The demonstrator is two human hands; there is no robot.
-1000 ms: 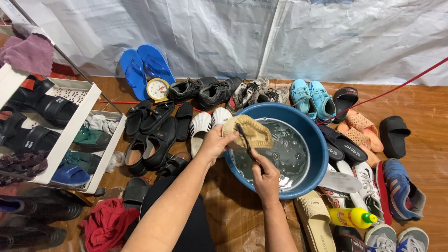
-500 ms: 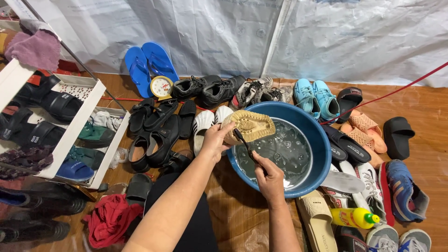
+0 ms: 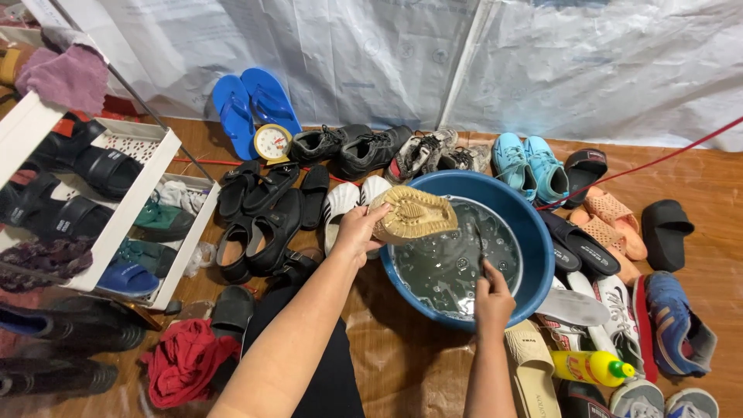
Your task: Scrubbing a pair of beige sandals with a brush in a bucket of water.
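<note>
My left hand [image 3: 357, 231] grips a tan shoe [image 3: 414, 216] by its heel, sole up, over the left rim of a blue basin [image 3: 534, 240] holding murky, soapy water. My right hand [image 3: 493, 298] is closed on a thin brush handle [image 3: 480, 246] whose far end dips into the water, to the right of the shoe and clear of its sole. The brush head is hidden in the water.
Many shoes, sandals and slippers ring the basin on a brown floor: blue flip-flops [image 3: 254, 104], black sandals [image 3: 263, 217], teal sneakers [image 3: 529, 164]. A white shoe rack [image 3: 116, 224] stands left, a red cloth [image 3: 186, 360] near it, a yellow bottle [image 3: 592, 367] at the lower right, a small clock [image 3: 272, 142].
My right hand has drawn the brush off the shoe's sole and down into the water. The left hand has kept the shoe over the basin's rim.
</note>
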